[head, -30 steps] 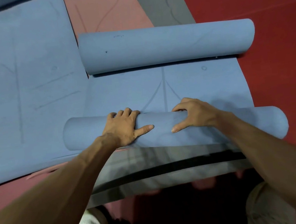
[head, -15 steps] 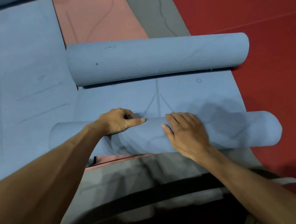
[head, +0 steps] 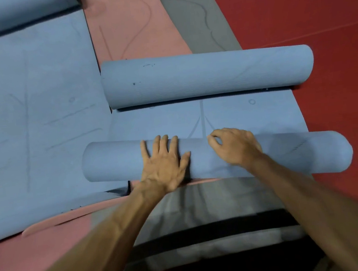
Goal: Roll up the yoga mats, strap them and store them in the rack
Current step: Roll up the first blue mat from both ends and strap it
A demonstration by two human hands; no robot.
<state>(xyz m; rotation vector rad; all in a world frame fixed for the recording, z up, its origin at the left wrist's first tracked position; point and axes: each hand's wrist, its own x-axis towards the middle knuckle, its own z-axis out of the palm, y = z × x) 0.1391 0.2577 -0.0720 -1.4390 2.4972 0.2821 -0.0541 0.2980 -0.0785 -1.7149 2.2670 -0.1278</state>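
Observation:
A blue yoga mat lies across the floor, partly rolled. Its near roll [head: 115,161] runs left to right under both my hands. My left hand [head: 164,163] presses flat on top of this roll with fingers spread and straight. My right hand [head: 235,148] rests on the roll just to the right, fingers curled over its far edge. A short flat stretch of the mat [head: 248,115] with printed lines lies beyond the roll. A second blue roll [head: 207,75] lies parallel at the far end of that flat stretch.
A flat blue mat [head: 29,117] covers the floor on the left. A pink mat [head: 128,31] and a grey mat [head: 195,24] lie flat underneath, running away from me. Red floor [head: 316,23] is on the right. A grey mat edge with a black band [head: 205,235] lies near my knees.
The near roll has moved a little toward the far roll. My left hand went from curled to flat on the roll; my right hand shifted from flat to curled over the roll's far edge.

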